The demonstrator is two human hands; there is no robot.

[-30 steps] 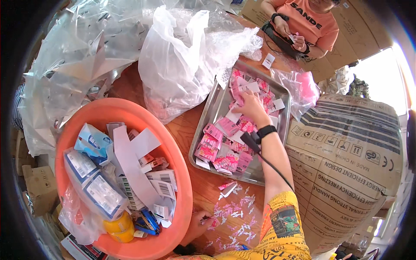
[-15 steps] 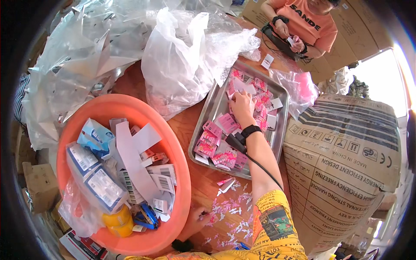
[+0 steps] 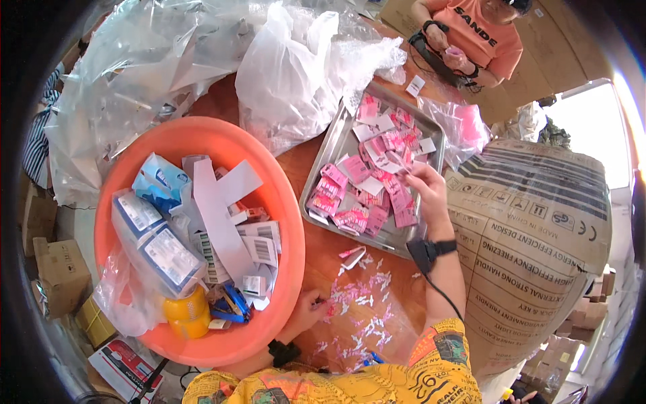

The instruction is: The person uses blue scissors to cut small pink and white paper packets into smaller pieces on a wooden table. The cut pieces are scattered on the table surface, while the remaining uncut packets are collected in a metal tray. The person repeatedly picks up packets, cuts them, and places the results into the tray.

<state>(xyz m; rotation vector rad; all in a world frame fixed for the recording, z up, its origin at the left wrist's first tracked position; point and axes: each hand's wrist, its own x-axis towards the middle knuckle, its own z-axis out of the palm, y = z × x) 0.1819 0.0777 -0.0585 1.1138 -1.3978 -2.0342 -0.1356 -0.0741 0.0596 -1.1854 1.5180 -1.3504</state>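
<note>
A metal tray (image 3: 316,176) holds a loose pile of small pink-and-white printed cards (image 3: 351,170). Over its right side reaches my right hand (image 3: 428,190), thumb and fingers pinched on a small pink-and-white card (image 3: 402,163) that its fingertips partly cover. My left hand (image 3: 311,308) is low on the table, beside the orange tub, with its fingers curled. It is next to many tiny pink and white pieces (image 3: 360,296) scattered over the wood; whatever its fingertips grip is too small to make out. One loose pink-and-white card (image 3: 352,256) lies between the tray and those pieces.
The orange tub (image 3: 291,222) at left contains boxes, labels, a yellow roll and a blue tool. White plastic bags (image 3: 286,81) bulge behind it. A big cardboard carton (image 3: 531,269) stands at right. Across the table, a person in an orange shirt (image 3: 479,34) handles a small item.
My right hand has drawn back from the middle of the pile to the tray's right side, now with a card. My left hand has come into clearer view beside the tub. The view has shifted slightly.
</note>
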